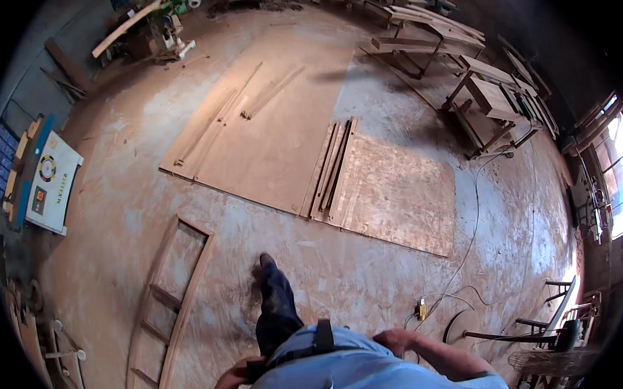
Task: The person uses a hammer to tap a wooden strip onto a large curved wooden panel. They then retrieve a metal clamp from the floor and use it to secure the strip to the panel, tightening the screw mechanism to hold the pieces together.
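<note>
My left hand point(239, 373) hangs low beside my waist, next to a small dark item point(256, 368) at the belt. Whether the hand grips that item, I cannot tell. At my other hip is my right hand point(396, 339), its back toward me and its fingers mostly hidden. No object shows in it. On the floor ahead of my dark shoe point(266, 260) lies a large brown board point(274, 147) with several thin wooden strips point(226, 111) on it. A smaller speckled board point(403, 190) adjoins it, with long narrow strips point(335, 168) along its left side.
A wooden ladder-like frame point(168, 300) lies at left, near a white and blue machine point(53, 180). Workbenches with planks point(489, 97) stand at far right. A cable point(476, 214) crosses the right floor to a yellow plug box point(422, 310). A fan point(553, 361) stands lower right.
</note>
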Action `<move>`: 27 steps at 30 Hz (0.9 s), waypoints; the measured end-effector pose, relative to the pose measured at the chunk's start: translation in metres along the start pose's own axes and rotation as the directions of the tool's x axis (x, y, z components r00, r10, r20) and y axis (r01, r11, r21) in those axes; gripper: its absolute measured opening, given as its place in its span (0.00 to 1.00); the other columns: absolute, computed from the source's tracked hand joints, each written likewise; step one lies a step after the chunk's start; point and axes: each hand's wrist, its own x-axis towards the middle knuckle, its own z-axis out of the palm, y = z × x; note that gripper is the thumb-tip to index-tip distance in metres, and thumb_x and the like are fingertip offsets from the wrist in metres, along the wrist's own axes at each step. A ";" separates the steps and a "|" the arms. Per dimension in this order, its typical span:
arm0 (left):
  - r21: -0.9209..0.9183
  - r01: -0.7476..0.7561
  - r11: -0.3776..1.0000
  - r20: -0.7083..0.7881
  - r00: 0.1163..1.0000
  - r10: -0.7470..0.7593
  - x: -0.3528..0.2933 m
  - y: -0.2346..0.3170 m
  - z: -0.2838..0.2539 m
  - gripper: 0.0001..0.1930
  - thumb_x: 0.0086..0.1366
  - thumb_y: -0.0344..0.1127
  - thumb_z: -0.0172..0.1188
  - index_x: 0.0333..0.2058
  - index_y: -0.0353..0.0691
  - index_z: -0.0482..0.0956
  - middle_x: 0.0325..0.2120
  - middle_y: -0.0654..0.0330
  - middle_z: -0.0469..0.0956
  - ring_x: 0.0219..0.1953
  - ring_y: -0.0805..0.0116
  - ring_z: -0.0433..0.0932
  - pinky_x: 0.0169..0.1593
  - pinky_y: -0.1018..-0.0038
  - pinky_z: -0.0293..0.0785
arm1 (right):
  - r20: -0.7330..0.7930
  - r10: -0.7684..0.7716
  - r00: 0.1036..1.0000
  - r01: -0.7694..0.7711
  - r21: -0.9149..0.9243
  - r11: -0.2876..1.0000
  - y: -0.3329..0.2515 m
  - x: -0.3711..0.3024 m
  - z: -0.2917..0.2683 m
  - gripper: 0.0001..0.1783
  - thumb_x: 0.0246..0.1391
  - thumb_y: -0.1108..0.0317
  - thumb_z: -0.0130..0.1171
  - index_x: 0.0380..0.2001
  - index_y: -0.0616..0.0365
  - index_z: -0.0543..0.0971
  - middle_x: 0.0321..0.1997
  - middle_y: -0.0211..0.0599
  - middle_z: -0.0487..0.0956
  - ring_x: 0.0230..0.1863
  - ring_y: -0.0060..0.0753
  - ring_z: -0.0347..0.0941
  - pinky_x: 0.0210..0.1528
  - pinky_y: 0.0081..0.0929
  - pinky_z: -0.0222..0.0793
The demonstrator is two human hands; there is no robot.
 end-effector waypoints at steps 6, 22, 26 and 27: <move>0.148 -0.028 0.989 0.076 0.997 0.017 0.091 0.368 0.008 0.10 0.52 0.29 0.64 0.33 0.40 0.74 0.28 0.70 0.73 0.31 0.82 0.70 0.32 0.78 0.68 | 0.003 0.176 0.984 -0.175 0.119 0.977 -0.023 0.087 -0.175 0.30 0.45 0.59 0.63 0.54 0.56 0.76 0.50 0.52 0.80 0.52 0.51 0.76 0.54 0.42 0.70; 0.405 0.156 0.901 -0.142 0.984 -0.107 0.344 0.861 -0.171 0.17 0.58 0.38 0.66 0.45 0.42 0.81 0.23 0.72 0.73 0.21 0.81 0.67 0.22 0.80 0.60 | -0.076 0.162 0.984 -0.134 0.283 0.950 -0.022 0.294 -0.699 0.23 0.48 0.67 0.55 0.49 0.63 0.79 0.47 0.52 0.82 0.47 0.39 0.79 0.51 0.36 0.72; 0.338 0.476 0.812 -0.426 0.847 -0.319 0.425 1.005 -0.155 0.18 0.62 0.50 0.63 0.37 0.39 0.82 0.20 0.70 0.71 0.19 0.79 0.65 0.20 0.78 0.57 | 0.007 0.135 0.991 -0.127 0.400 0.908 -0.011 0.334 -0.848 0.22 0.47 0.63 0.56 0.43 0.67 0.80 0.46 0.57 0.81 0.48 0.48 0.79 0.50 0.38 0.71; 0.314 0.500 0.807 -0.462 0.823 -0.330 0.449 1.028 -0.166 0.20 0.62 0.52 0.62 0.35 0.38 0.82 0.19 0.70 0.71 0.18 0.79 0.65 0.20 0.77 0.56 | 0.014 0.173 0.985 -0.165 0.371 0.914 -0.007 0.341 -0.887 0.22 0.46 0.62 0.57 0.42 0.67 0.80 0.46 0.57 0.81 0.49 0.48 0.79 0.50 0.38 0.71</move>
